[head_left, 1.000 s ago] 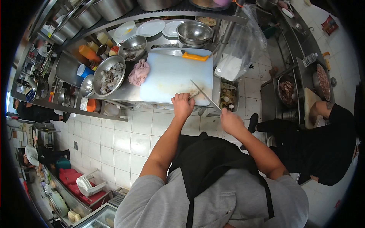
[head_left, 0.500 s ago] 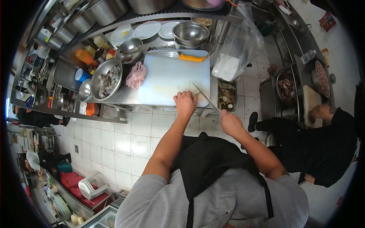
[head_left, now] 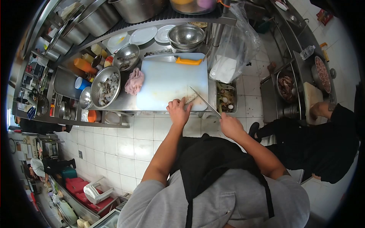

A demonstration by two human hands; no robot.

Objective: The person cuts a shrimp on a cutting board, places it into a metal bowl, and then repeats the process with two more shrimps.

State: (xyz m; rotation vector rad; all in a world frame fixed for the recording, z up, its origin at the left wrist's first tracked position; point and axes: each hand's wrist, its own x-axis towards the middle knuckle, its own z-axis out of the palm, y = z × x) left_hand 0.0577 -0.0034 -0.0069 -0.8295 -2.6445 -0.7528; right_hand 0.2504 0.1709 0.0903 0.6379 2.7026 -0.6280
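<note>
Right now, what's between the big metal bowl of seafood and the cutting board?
In the head view, a crumpled pink cloth lies between the metal bowl and the cutting board, with bare steel counter showing around it.

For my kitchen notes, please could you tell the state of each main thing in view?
Right hand: closed on thin knife
Left hand: fingers at pale piece
Cutting board: flat
Yellow-handled knife: lying on board
Pink cloth: crumpled
Large steel bowl: holding shrimp
Perforated bowl: stacked
Clear bag: hanging
</note>
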